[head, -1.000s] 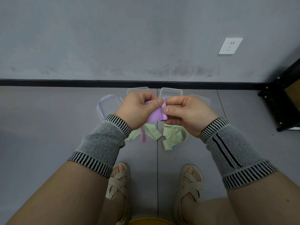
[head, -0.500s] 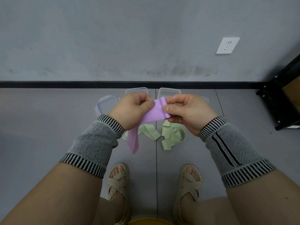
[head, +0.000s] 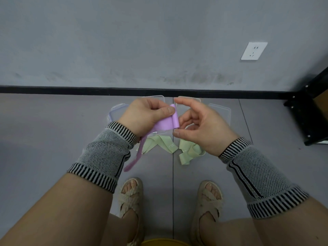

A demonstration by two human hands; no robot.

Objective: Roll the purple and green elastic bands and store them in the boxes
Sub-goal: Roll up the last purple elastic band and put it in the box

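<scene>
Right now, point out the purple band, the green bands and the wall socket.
purple band (head: 166, 122), head view, flat stretch beside the left thumb.
green bands (head: 188, 150), head view, folded loops of the right heap on the floor.
wall socket (head: 253, 51), head view, middle of the white faceplate.

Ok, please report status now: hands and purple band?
Left hand pinches purple band. Right hand open beside it. Green bands on floor.

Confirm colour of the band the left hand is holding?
Purple band, light lilac, plain with no print; seen in the head view, gripped by the left hand.
</scene>
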